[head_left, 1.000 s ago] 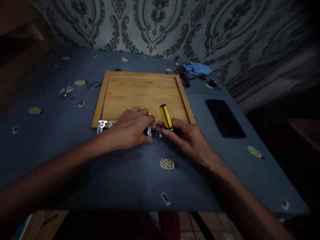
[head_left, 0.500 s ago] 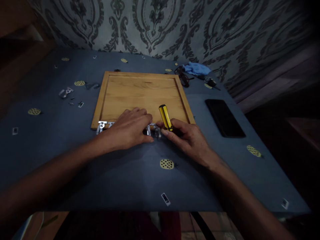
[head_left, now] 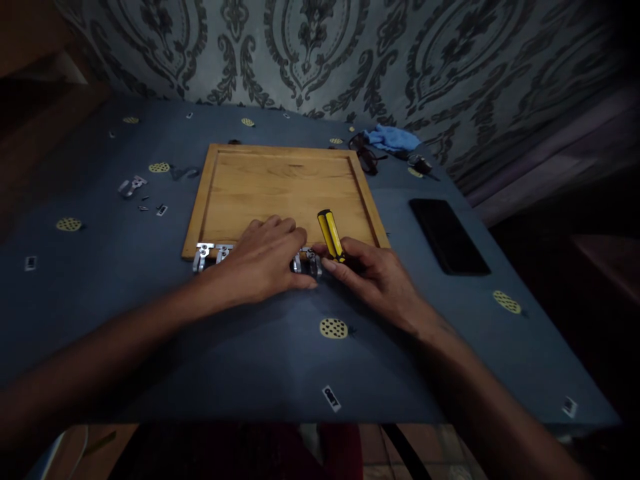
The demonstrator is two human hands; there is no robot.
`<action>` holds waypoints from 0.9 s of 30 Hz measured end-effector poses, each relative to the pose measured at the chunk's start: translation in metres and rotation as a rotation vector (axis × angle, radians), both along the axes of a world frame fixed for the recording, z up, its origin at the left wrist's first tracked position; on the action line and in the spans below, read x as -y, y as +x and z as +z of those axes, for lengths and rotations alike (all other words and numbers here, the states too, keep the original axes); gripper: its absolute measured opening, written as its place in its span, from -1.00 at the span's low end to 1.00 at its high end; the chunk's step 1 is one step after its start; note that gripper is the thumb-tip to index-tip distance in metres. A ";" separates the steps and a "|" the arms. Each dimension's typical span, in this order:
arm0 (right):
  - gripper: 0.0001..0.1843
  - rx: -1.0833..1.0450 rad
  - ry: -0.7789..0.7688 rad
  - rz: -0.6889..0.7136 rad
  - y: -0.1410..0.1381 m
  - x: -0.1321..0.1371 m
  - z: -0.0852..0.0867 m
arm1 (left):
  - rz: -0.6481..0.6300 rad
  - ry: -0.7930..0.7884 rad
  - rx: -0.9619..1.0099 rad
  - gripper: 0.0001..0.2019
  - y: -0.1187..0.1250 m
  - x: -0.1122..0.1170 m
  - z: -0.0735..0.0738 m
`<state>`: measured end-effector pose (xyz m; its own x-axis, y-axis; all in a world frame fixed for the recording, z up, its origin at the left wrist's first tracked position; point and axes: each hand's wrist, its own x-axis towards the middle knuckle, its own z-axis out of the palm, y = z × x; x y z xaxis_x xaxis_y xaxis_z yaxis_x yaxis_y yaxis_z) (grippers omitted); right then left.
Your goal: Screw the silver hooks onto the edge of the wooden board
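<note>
A framed wooden panel [head_left: 285, 187] lies flat on the table. Along its near edge runs a row of several metal hinges [head_left: 202, 256], the middle ones covered by my left hand [head_left: 265, 257]. That hand rests palm down there, fingers bent over the panel's edge and thumb stretched out apart, gripping nothing that I can see. My right hand [head_left: 377, 273] pinches a yellow-and-black screwdriver [head_left: 331, 233] by the lower end of its handle. The handle leans over the rightmost hinge [head_left: 315, 262]; the tip is hidden behind my fingers.
Left of the panel lie a loose hinge [head_left: 133, 186] and small screws [head_left: 143, 209]. A black phone [head_left: 449, 237] is at the right. Behind it are sunglasses [head_left: 369, 159], a blue cloth [head_left: 393, 138] and a dark keylike item [head_left: 421, 165]. A patterned wall covering [head_left: 300, 53] borders the back.
My left hand has shifted slightly to the right, and its thumb has moved outward from the hinge. The right hand and screwdriver stay in nearly the same place.
</note>
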<state>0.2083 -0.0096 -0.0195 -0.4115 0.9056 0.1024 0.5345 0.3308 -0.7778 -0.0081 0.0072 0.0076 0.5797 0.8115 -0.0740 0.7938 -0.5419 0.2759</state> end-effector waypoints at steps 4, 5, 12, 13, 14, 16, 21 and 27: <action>-0.58 0.006 0.008 0.003 -0.001 0.000 0.000 | 0.022 0.020 -0.012 -0.52 0.004 0.002 -0.002; -0.58 0.006 0.010 0.003 -0.001 0.000 0.000 | 0.029 0.017 -0.014 -0.52 0.004 0.002 -0.002; -0.57 0.015 0.006 0.007 0.000 -0.001 -0.001 | 0.054 0.029 -0.027 -0.50 0.007 0.005 -0.003; -0.57 0.016 0.005 0.005 0.000 -0.001 -0.002 | 0.054 0.034 -0.023 -0.50 0.008 0.005 -0.003; -0.58 0.018 0.003 0.005 0.001 -0.001 -0.002 | 0.056 0.037 -0.021 -0.49 0.008 0.005 -0.004; -0.60 0.018 0.005 0.003 0.001 -0.001 -0.003 | 0.063 0.040 -0.021 -0.49 0.008 0.006 -0.005; -0.59 -0.009 0.002 0.002 0.000 0.000 -0.001 | 0.070 0.047 -0.006 -0.56 0.009 0.006 -0.004; -0.50 -0.048 0.009 -0.085 -0.001 0.001 0.002 | 0.075 0.039 0.001 -0.59 0.010 0.007 -0.003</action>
<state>0.2075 -0.0111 -0.0177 -0.3272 0.9362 0.1284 0.5230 0.2925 -0.8005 0.0017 0.0005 0.0048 0.5172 0.8549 -0.0406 0.8324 -0.4914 0.2562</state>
